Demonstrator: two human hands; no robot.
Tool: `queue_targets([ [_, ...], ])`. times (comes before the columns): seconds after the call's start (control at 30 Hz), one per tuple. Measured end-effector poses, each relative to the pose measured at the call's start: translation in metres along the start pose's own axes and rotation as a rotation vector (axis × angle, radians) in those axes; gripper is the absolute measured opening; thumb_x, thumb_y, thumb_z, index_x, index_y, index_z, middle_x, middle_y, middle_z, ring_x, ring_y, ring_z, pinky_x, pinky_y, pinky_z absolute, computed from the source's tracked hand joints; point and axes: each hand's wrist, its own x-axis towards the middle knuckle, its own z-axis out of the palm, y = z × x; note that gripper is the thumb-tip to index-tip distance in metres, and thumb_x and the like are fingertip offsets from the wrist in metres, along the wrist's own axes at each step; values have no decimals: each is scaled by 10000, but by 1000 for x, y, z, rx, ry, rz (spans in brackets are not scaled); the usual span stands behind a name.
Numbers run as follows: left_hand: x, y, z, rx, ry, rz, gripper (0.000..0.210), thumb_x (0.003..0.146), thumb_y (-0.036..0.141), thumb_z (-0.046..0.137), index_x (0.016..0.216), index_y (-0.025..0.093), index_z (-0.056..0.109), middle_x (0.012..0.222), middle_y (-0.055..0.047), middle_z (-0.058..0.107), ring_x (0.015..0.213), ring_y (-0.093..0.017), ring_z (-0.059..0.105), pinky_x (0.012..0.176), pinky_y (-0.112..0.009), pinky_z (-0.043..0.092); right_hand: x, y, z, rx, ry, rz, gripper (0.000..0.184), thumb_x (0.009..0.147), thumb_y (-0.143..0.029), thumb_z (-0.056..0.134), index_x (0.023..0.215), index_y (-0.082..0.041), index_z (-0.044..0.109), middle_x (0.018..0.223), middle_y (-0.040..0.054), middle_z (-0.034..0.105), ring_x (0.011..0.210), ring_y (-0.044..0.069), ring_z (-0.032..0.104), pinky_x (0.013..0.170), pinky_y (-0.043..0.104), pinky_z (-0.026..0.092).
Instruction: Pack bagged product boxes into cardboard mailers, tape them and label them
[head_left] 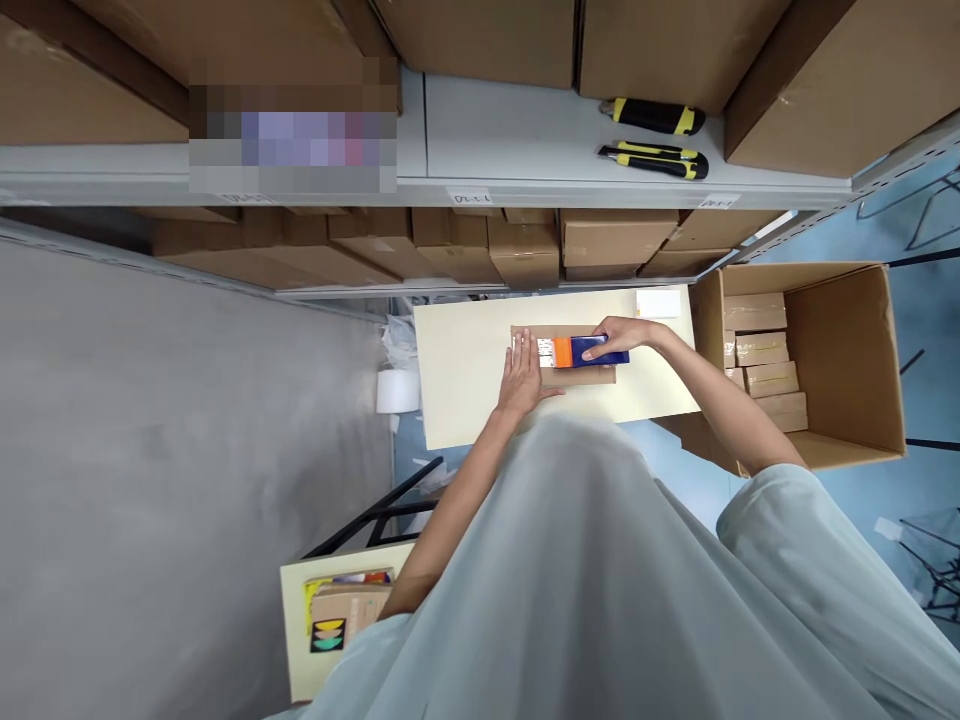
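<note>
A long narrow blue, orange and white box (564,352) lies on a flat piece of brown cardboard (579,377) on the cream table (465,370). My right hand (619,338) grips the blue end of that box, thumb on top and fingers along its far side. My left hand (523,375) rests with fingers stretched out over the white end, its thumb reaching toward the cardboard's near edge. Part of the white end is hidden under those fingers. Near the table's far right corner is a small white box or card stack (658,303).
A large open carton (840,350) holding several small brown boxes stands right of the table. Shelves (495,130) full of cartons run across the far side, with two utility knives (656,140) on one. A white roll (398,391) sits at left; a side table (298,640) carries packages.
</note>
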Motion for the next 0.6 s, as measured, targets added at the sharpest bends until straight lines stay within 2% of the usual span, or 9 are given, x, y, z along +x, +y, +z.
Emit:
queue_targets([
  [0.13, 1, 1, 2, 23, -1, -31, 1435, 835, 815, 731, 1751, 29, -47, 1807, -317, -4, 1704, -431, -69, 1365, -626, 41, 1, 0, 5, 26, -47, 0, 750, 612, -914, 820, 773, -186, 733, 730, 62, 786, 703, 211, 719, 663, 282, 523],
  [0.23, 1, 2, 1, 53, -3, -49, 1440, 831, 826, 724, 1751, 27, -42, 1807, -312, -12, 1706, -425, -63, 1364, -621, 42, -2, -1, 6, -39, -29, 16, 728, 654, -891, 825, 759, -175, 748, 721, 72, 797, 724, 224, 755, 705, 286, 556],
  [0.33, 2, 3, 1, 86, -7, -69, 1426, 842, 845, 689, 1747, 6, -27, 1805, -316, -5, 1707, -427, -54, 1362, -621, 46, -15, 7, 0, -70, -24, 59, 724, 669, -877, 838, 768, -163, 774, 713, 80, 800, 730, 231, 768, 712, 289, 569],
  [0.6, 7, 6, -3, 142, -44, -94, 1385, 861, 864, 637, 1754, 25, -8, 1807, -306, -20, 1706, -436, -56, 1358, -632, 55, -91, 88, -47, 81, -31, 108, 782, 624, -911, 843, 832, -159, 800, 730, 107, 804, 688, 244, 758, 664, 326, 574],
])
